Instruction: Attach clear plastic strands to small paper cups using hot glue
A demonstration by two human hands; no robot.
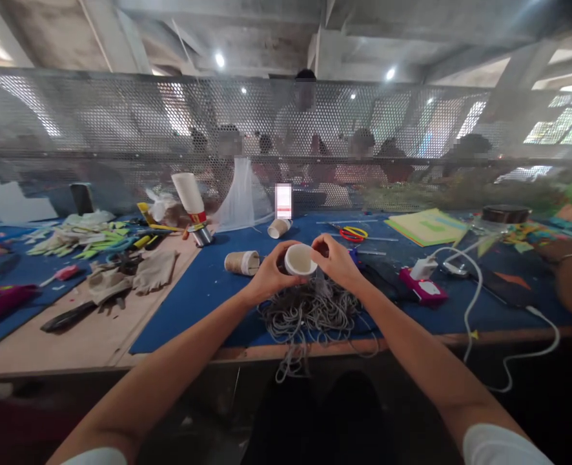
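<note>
A white paper cup is tilted so its open mouth faces me, above the blue mat. My left hand is wrapped round its left side. My right hand has its fingers closed at the right edge of the rim. Just below the cup lies a tangled heap of grey cord, with loops hanging over the table's front edge. To the left, a cup wound with brown twine lies on its side. Farther back lies another twine-wound cup.
Red-and-yellow-handled scissors, yellow paper sheets and a magenta power strip with a white cable are to the right. Leftward are work gloves and a leaning stack of paper cups. A perforated metal screen stands behind.
</note>
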